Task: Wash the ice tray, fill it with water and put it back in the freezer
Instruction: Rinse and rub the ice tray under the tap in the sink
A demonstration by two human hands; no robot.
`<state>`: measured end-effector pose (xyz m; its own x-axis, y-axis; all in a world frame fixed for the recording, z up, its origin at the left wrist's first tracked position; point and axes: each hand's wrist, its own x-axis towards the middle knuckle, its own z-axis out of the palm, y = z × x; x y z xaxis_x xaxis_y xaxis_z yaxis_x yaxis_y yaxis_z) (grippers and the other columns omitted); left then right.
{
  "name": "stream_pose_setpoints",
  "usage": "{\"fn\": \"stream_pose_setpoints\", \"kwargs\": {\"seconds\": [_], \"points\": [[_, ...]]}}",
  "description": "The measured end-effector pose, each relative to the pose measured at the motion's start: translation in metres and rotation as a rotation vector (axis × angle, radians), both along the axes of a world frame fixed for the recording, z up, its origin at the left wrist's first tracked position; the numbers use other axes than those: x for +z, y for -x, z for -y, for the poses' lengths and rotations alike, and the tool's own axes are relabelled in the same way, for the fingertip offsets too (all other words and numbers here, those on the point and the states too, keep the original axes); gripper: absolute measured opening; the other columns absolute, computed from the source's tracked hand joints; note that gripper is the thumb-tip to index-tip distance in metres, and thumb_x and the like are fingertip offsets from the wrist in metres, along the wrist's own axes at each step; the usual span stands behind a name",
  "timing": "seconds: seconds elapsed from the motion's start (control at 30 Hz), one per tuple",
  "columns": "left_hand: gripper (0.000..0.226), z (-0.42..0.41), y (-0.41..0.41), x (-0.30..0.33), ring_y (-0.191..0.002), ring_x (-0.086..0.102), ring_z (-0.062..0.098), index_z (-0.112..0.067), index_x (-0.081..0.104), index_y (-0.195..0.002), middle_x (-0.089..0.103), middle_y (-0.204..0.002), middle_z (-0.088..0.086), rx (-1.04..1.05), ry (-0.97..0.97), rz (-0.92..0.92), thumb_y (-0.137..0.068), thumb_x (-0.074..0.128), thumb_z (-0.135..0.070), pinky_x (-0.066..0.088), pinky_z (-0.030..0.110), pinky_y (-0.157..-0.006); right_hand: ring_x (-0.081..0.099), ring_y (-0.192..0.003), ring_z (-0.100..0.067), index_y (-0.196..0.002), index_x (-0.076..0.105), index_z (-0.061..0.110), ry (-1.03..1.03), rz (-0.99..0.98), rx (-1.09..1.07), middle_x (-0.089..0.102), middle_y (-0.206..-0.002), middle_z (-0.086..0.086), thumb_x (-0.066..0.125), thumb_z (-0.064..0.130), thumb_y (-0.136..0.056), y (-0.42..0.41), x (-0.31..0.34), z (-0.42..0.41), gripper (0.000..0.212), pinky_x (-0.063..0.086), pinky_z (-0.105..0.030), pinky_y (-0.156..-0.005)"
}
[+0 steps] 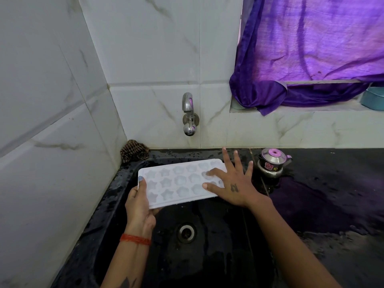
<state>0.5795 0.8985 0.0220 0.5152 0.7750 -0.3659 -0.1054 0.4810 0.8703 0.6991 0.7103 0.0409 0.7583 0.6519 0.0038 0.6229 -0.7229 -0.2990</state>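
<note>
A white ice tray [176,181] with star- and flower-shaped cells is held level over the black sink [207,246]. My left hand [140,206] grips the tray's left end, thumb on top and fingers underneath. My right hand [230,181] lies flat on the tray's right end with fingers spread, the index finger and thumb touching the cells. The steel tap [188,113] juts from the tiled wall above the tray, and no water is seen running from it.
A crumpled brown checked cloth [134,150] lies in the sink's back left corner. A small steel kettle with a pink lid [273,161] stands on the wet black counter [332,194] to the right. A purple curtain [307,50] hangs over the window ledge, where a teal container [373,98] sits. The drain [186,232] lies below the tray.
</note>
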Motion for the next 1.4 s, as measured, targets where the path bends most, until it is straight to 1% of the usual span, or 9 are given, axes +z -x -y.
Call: {"fn": "stream_pose_setpoints", "kwargs": {"seconds": [0.17, 0.37, 0.47, 0.63, 0.8, 0.93, 1.03, 1.23, 1.4], "points": [[0.021, 0.0017, 0.0010, 0.0002, -0.081, 0.064, 0.021, -0.020, 0.056, -0.088, 0.065, -0.091, 0.003, -0.011, 0.011, 0.003, -0.094, 0.054, -0.039, 0.057, 0.040, -0.063, -0.036, -0.138, -0.028, -0.129, 0.048, 0.046, 0.023, -0.084, 0.052, -0.025, -0.157, 0.001, 0.036, 0.066, -0.089, 0.0023, 0.0067, -0.0026, 0.046, -0.026, -0.061, -0.104], [0.024, 0.0018, 0.0016, 0.0007, -0.082, 0.063, 0.022, -0.019, 0.056, -0.083, 0.064, -0.090, 0.003, 0.006, 0.001, -0.001, -0.092, 0.057, -0.041, 0.056, 0.044, -0.071, -0.036, -0.138, -0.027, -0.116, 0.056, 0.045, -0.024, -0.114, 0.056, -0.022, -0.158, 0.001, 0.044, 0.067, -0.085, 0.0011, 0.0074, 0.0006, 0.040, -0.026, -0.059, -0.105], [0.023, 0.0035, 0.0013, 0.0012, -0.081, 0.063, 0.022, -0.019, 0.056, -0.083, 0.064, -0.089, 0.003, 0.007, 0.002, 0.002, -0.092, 0.057, -0.039, 0.056, 0.043, -0.070, -0.034, -0.139, -0.028, -0.109, 0.058, 0.042, 0.007, -0.064, 0.041, -0.020, -0.159, 0.001, 0.043, 0.069, -0.084, 0.0009, 0.0075, 0.0017, 0.039, -0.026, -0.061, -0.105], [0.023, 0.0044, 0.0020, 0.0001, -0.079, 0.064, 0.021, -0.017, 0.056, -0.085, 0.065, -0.089, 0.003, 0.004, -0.008, 0.000, -0.093, 0.056, -0.039, 0.058, 0.041, -0.059, -0.031, -0.141, -0.031, -0.109, 0.057, 0.044, 0.099, 0.095, 0.023, -0.021, -0.158, 0.002, 0.036, 0.076, -0.081, 0.0010, 0.0066, 0.0031, 0.047, -0.023, -0.067, -0.103], [0.021, 0.0043, 0.0016, 0.0019, -0.082, 0.064, 0.022, -0.017, 0.056, -0.088, 0.065, -0.092, 0.004, -0.013, 0.016, 0.013, -0.093, 0.056, -0.038, 0.055, 0.043, -0.069, -0.032, -0.140, -0.030, -0.116, 0.053, 0.047, 0.091, 0.085, 0.010, -0.023, -0.158, 0.002, 0.023, 0.087, -0.070, 0.0004, 0.0058, 0.0027, 0.069, -0.024, -0.066, -0.103], [0.023, 0.0019, -0.0002, 0.0016, -0.084, 0.065, 0.022, -0.018, 0.057, -0.088, 0.066, -0.093, 0.004, -0.021, 0.015, 0.004, -0.093, 0.055, -0.040, 0.058, 0.041, -0.064, -0.033, -0.140, -0.028, -0.121, 0.052, 0.048, 0.030, -0.002, 0.023, -0.025, -0.157, 0.003, 0.036, 0.073, -0.084, 0.0026, 0.0086, 0.0019, 0.048, -0.025, -0.064, -0.104], [0.023, 0.0002, -0.0009, 0.0010, -0.085, 0.065, 0.023, -0.019, 0.056, -0.087, 0.066, -0.094, 0.004, -0.019, 0.014, -0.006, -0.093, 0.055, -0.041, 0.058, 0.041, -0.057, -0.034, -0.139, -0.027, -0.123, 0.052, 0.049, -0.019, -0.048, 0.041, -0.025, -0.157, 0.004, 0.040, 0.068, -0.086, 0.0029, 0.0091, 0.0021, 0.043, -0.026, -0.061, -0.105], [0.021, 0.0019, -0.0005, -0.0003, -0.083, 0.064, 0.023, -0.018, 0.057, -0.088, 0.066, -0.093, 0.005, -0.021, 0.020, 0.000, -0.093, 0.055, -0.038, 0.055, 0.044, -0.072, -0.033, -0.140, -0.026, -0.108, 0.060, 0.045, -0.068, -0.105, 0.050, -0.023, -0.157, 0.005, 0.049, 0.066, -0.084, 0.0006, 0.0082, 0.0026, 0.034, -0.025, -0.060, -0.106], [0.021, 0.0020, -0.0006, -0.0013, -0.083, 0.064, 0.023, -0.017, 0.057, -0.089, 0.066, -0.093, 0.005, -0.024, 0.020, 0.005, -0.093, 0.056, -0.038, 0.055, 0.046, -0.073, -0.031, -0.141, -0.028, -0.100, 0.059, 0.041, -0.009, -0.050, 0.036, -0.022, -0.158, 0.004, 0.045, 0.070, -0.083, -0.0008, 0.0067, 0.0039, 0.036, -0.023, -0.062, -0.106]]}}
